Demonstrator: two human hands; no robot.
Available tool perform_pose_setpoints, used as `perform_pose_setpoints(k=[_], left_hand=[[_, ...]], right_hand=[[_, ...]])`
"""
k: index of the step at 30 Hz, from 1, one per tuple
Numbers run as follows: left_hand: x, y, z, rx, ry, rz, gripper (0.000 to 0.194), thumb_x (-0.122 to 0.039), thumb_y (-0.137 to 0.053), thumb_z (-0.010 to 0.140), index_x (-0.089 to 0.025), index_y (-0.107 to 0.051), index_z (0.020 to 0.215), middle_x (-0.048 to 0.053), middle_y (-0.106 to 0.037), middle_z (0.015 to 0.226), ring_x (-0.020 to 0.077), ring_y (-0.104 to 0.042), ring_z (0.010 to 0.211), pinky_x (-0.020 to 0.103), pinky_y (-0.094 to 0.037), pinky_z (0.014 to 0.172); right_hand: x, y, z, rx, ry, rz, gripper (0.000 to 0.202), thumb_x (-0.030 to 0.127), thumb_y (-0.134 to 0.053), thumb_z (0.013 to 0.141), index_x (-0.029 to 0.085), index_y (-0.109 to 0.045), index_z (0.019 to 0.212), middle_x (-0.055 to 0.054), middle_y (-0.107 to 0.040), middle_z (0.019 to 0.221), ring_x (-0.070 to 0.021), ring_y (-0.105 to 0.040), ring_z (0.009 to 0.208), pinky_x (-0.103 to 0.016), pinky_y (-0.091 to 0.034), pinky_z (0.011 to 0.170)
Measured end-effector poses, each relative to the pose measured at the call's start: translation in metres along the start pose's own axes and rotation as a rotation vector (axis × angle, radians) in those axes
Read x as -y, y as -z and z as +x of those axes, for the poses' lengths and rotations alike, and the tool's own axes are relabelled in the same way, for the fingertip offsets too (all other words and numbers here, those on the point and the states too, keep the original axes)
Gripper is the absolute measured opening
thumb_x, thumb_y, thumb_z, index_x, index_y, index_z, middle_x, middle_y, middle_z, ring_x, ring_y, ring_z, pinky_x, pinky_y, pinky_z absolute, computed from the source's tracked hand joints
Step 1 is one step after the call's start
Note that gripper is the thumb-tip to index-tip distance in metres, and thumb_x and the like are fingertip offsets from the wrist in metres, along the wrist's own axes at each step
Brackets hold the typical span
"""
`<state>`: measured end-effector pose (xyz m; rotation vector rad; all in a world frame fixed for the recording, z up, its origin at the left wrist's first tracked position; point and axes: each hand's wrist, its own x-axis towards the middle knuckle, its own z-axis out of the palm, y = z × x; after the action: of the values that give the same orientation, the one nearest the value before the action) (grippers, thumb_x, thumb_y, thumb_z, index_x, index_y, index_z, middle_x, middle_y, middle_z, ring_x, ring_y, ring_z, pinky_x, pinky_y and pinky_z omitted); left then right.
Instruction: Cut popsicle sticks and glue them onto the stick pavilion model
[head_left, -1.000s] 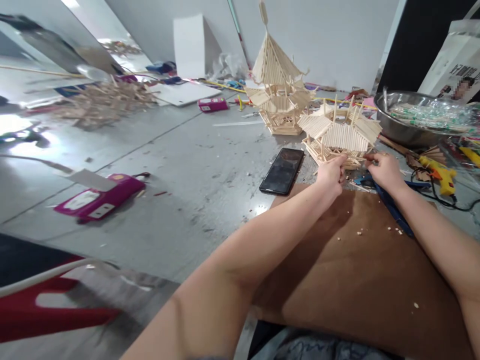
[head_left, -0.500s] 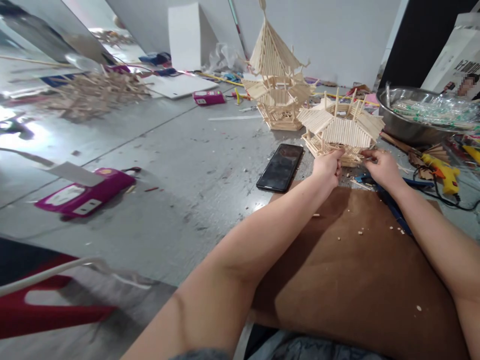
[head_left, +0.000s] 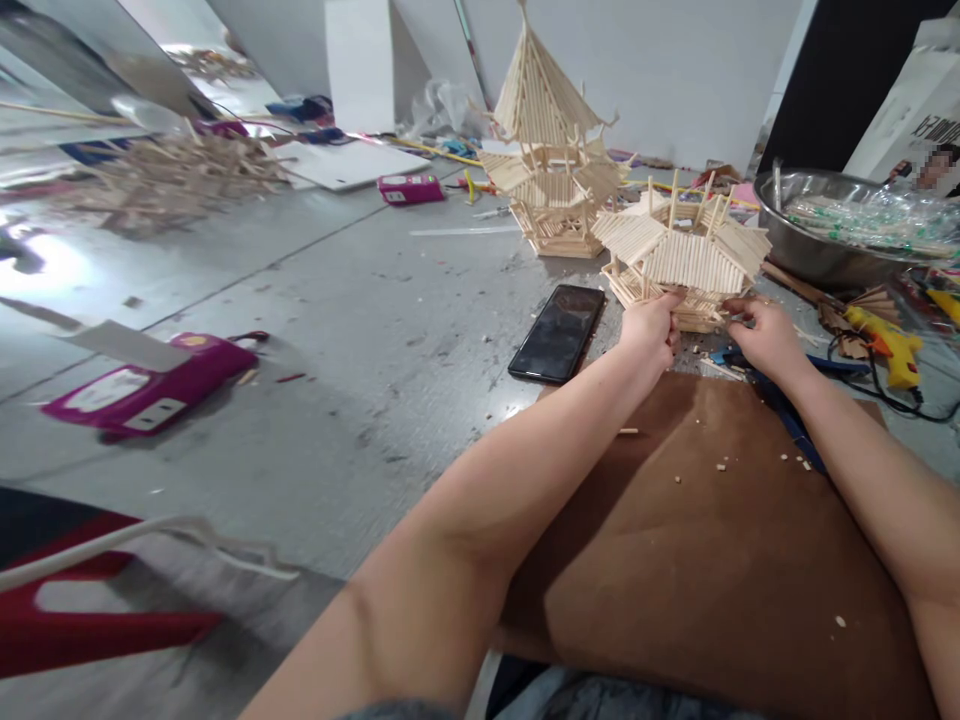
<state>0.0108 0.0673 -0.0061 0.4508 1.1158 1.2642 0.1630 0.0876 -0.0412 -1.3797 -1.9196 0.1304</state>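
Keeping the left hand [head_left: 651, 326] curled at the lower front edge of the stick pavilion [head_left: 686, 258], and the right hand [head_left: 766, 338] just beside, thumb and forefinger drawn close; cannot tell whether pinching anything. Working at nearly the same spot as a second ago, so likely on a small joint, with no visible addition. Can now see a short stick [head_left: 628, 431] on the brown sheet [head_left: 712, 560], dropped or merely uncovered. Leaving the stick pavilion on the counter [head_left: 420, 330], between the phone [head_left: 557, 333] and the steel bowl [head_left: 832, 262].
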Motion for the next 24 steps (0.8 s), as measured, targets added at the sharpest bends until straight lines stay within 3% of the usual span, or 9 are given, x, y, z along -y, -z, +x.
perform_pose_setpoints(k=[19, 24], left_hand=[[-0.004, -0.003, -0.001, -0.070, 0.021, -0.004, 0.027, -0.021, -0.057, 0.076, -0.018, -0.038, 0.057, -0.009, -0.031, 0.035, 0.0034, -0.022, 0.026, 0.019, -0.011, 0.033], [-0.004, -0.004, 0.001, -0.090, 0.015, -0.003, 0.026, -0.022, -0.057, 0.075, -0.018, -0.039, 0.057, -0.009, -0.032, 0.036, 0.0034, -0.023, 0.026, 0.019, -0.012, 0.034]], right_hand=[[0.008, 0.004, 0.002, 0.024, -0.064, 0.040, 0.028, 0.019, -0.050, 0.066, 0.016, -0.069, 0.086, -0.008, -0.067, 0.089, -0.0213, -0.060, 0.083, -0.036, -0.044, 0.080], [0.014, 0.010, 0.006, 0.058, -0.099, 0.037, 0.027, 0.024, -0.053, 0.069, 0.016, -0.070, 0.089, -0.007, -0.068, 0.085, -0.0189, -0.060, 0.074, -0.032, -0.045, 0.073]])
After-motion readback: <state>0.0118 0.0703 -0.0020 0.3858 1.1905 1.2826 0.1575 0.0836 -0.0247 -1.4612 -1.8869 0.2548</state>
